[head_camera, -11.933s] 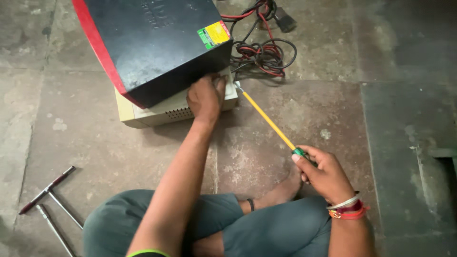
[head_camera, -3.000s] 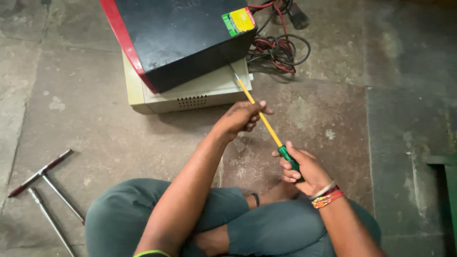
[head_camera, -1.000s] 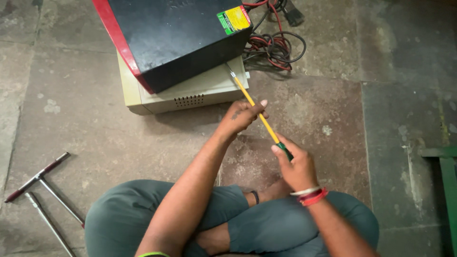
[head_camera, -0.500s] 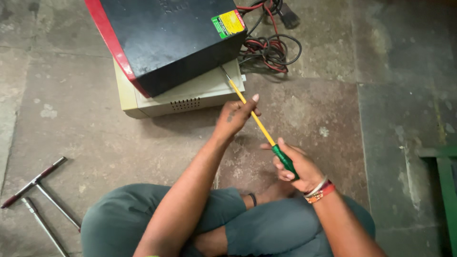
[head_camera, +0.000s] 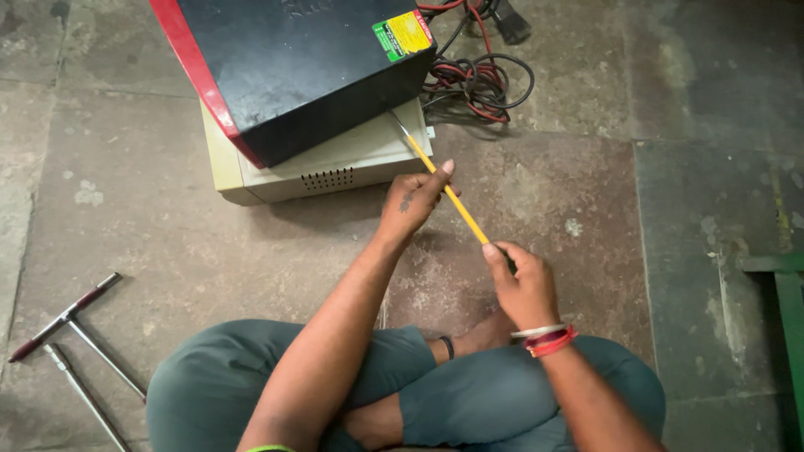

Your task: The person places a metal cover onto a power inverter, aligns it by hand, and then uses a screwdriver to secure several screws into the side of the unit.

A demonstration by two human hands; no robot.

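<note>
A black box with a red edge (head_camera: 293,67) lies tilted on top of a beige metal case (head_camera: 335,163) on the stone floor. My right hand (head_camera: 523,285) grips the handle of a long screwdriver with a yellow shaft (head_camera: 448,191). Its metal tip reaches the seam between the black box and the beige case at their right corner. My left hand (head_camera: 410,197) rests its fingers on the shaft about midway, steadying it. My legs are crossed below both hands.
A coil of red and black cables (head_camera: 477,79) with a black plug lies behind the boxes. Two T-handled metal tools (head_camera: 79,335) lie on the floor at lower left. A green frame edge (head_camera: 787,310) shows at the right.
The view drifted a little. My right hand rolled over the screwdriver handle, hiding its green grip. The left hand stays on the shaft, and the tip stays at the box corner.
</note>
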